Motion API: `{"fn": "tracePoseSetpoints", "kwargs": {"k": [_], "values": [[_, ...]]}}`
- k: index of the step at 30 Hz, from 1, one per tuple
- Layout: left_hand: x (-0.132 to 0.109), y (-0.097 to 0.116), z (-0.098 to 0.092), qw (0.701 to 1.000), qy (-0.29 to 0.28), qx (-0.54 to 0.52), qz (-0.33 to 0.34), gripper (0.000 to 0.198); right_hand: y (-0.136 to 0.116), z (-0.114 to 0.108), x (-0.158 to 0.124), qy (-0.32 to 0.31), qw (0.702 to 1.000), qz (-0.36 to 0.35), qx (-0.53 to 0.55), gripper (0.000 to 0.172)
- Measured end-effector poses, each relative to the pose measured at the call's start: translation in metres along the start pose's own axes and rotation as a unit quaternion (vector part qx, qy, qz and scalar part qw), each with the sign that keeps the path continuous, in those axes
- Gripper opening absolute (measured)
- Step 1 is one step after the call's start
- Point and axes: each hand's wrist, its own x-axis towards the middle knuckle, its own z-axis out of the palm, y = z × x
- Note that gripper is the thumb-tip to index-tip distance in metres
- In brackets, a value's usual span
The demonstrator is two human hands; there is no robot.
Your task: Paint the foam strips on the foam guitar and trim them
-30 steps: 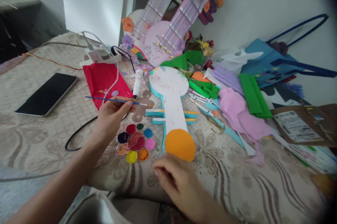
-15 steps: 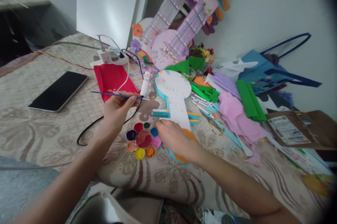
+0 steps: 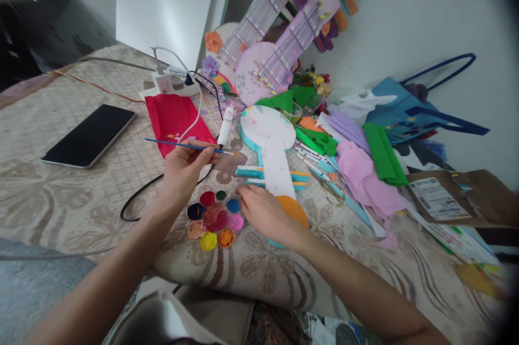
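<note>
My left hand (image 3: 188, 164) is closed in a pinch around a thin blue paintbrush (image 3: 178, 144). Its bristle end points right, above the tablecloth. Below it lies a flower-shaped palette of paint pots (image 3: 215, 217) in red, green, blue, pink, orange, yellow, peach and dark paint. My right hand (image 3: 261, 210) is closed with curled fingers at the palette's right edge, near the blue pot; what they hold, if anything, is hidden. Partly under this hand lies a white guitar-shaped cutout (image 3: 270, 131) with turquoise sides, an orange end and turquoise-and-orange strips across its neck.
A phone (image 3: 90, 136) lies at left, near red fabric (image 3: 178, 120) and a white glue gun (image 3: 226, 126) with a black cable. Two decorated guitar shapes (image 3: 259, 72) lean on the wall. Scissors (image 3: 333, 193), pink material (image 3: 360, 174), green felt (image 3: 385, 156) and a blue bag (image 3: 399, 112) crowd the right.
The palette has shifted slightly left and toward me, away from the right hand's fingertips. My left hand with the paintbrush has moved a little to the right.
</note>
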Motion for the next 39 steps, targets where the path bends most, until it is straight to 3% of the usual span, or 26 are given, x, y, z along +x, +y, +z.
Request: {"fn": "tracePoseSetpoints", "kwargs": {"k": [10, 17, 26, 39], "values": [[0.001, 0.000, -0.003, 1.000, 0.000, 0.000, -0.002, 0.015, 0.000, 0.003, 0.011, 0.010, 0.998, 0.014, 0.056, 0.022], [0.002, -0.001, -0.002, 1.000, 0.014, 0.009, 0.001, 0.016, 0.001, 0.000, 0.009, 0.029, 0.988, 0.013, 0.151, 0.015], [0.003, 0.001, -0.003, 1.000, 0.019, 0.003, 0.016, 0.009, 0.009, -0.001, 0.011, -0.075, 0.944, 0.020, 0.319, 0.010], [0.007, 0.010, -0.007, 0.999, 0.036, 0.001, 0.037, 0.005, 0.017, -0.003, 0.016, -0.152, 0.883, 0.040, 0.441, 0.009]]}}
